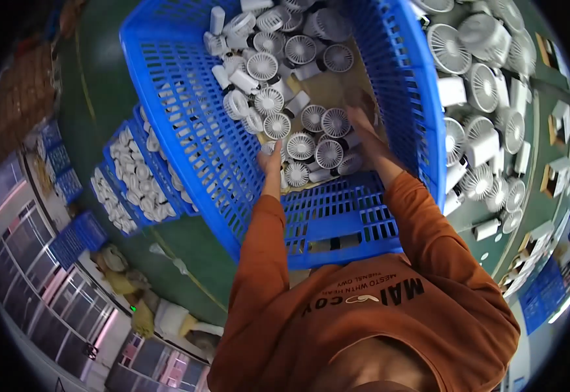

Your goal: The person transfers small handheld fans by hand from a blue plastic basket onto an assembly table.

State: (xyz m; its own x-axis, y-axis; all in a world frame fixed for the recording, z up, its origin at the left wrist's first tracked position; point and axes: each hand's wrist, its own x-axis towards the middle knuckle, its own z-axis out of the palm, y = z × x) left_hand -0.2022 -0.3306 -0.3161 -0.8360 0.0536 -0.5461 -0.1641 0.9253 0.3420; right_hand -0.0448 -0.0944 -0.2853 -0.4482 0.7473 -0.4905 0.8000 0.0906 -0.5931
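Both my arms reach down into a large blue plastic basket [337,225] with slotted walls. Inside lie many small white handheld fans [301,146] with round grilles and stubby handles. My left hand [272,159] is at the near left of the pile, touching a fan; its thumb shows, but most of its fingers are hidden. My right hand [361,112] is at the right side of the pile, beside a white fan [335,123]. Motion and shadow smear its fingers, so its grip is unclear.
More white fans [481,91] are heaped on a green surface right of the basket. At left, blue crates [134,176] hold small white parts on the green floor [187,251]. Stacked brown cartons [20,98] and another blue crate [79,238] stand farther left.
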